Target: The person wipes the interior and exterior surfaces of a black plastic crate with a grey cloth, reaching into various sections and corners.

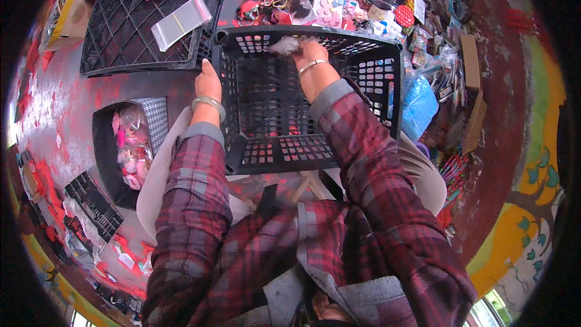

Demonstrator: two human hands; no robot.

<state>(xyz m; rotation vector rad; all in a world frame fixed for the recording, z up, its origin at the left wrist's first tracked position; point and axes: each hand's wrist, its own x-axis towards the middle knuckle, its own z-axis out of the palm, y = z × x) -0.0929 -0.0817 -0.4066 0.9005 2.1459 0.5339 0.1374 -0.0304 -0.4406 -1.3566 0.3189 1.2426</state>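
Observation:
A black plastic basket (284, 158) with slotted walls is tilted in front of me, between my knees, its open side facing me. My left hand (209, 82) is closed on its left rim, thumb along the outer edge and the other fingers mostly hidden. Inside the basket, near the far wall, my right hand (311, 54) is closed on a greyish-white, fluffy-looking wad (284, 46). Whether the wad is crumpled film or fluff, I cannot tell. Only the slotted bottom shows in the rest of the basket.
Beyond the basket spreads a heap of small packaged trinkets (363, 0). An overturned black crate (121, 30) at far left carries a stack of clear bags (181, 22). A patterned bin (151, 122) with pink packaged items stands left. Blue plastic packets (419, 109) and cardboard (471, 63) lie right.

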